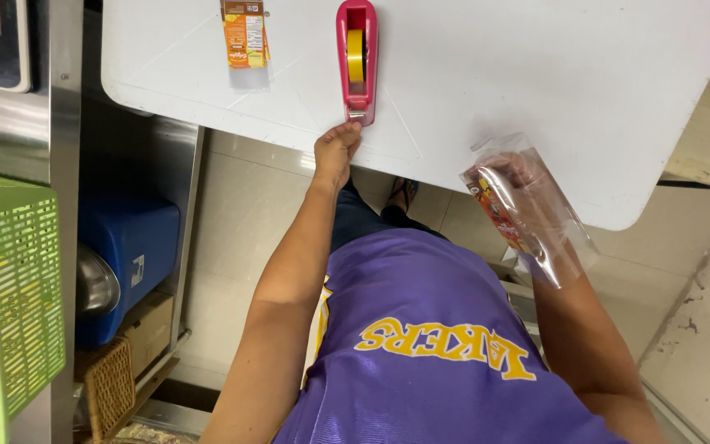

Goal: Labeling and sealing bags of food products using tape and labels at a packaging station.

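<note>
Clear shiny bag (527,210) with red snack inside, right hand (519,177) wrapped around it, left hand (337,152) fingers pinched together at pink tape holder (357,57), 12 o'clock

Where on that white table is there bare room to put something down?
The widest bare patch of the white table lies right of the pink tape dispenser, above the clear bag in the right hand. A narrower strip runs between dispenser and orange packet. The near edge is crowded where the left hand reaches the dispenser.
</note>
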